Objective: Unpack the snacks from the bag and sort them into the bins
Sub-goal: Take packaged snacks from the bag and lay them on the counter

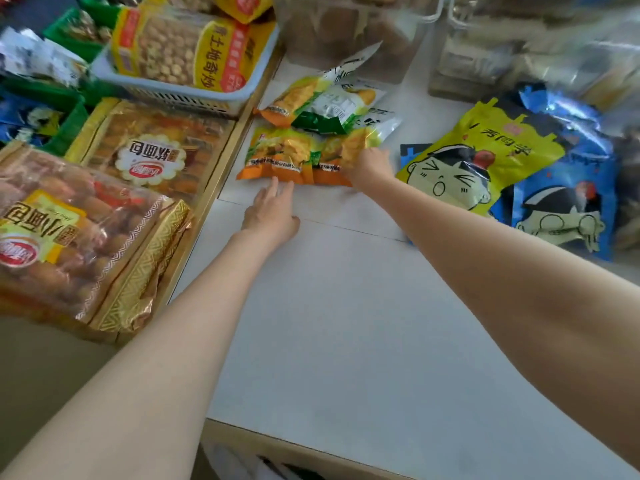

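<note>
Head: orange-green snack packet (277,155) flat, long axis left-right; left hand (272,213) fingers (273,188) touching.

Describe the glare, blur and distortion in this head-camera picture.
Head view: soft, even light; glare on the blue foil bag and gold bread wrapper; clear bins at top are blurred; wide-angle lens bends the table edge; left hand and right hand fairly sharp.

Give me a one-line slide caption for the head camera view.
Both hands, left hand and right hand, reach the orange-green snack packets on the white table.
</note>
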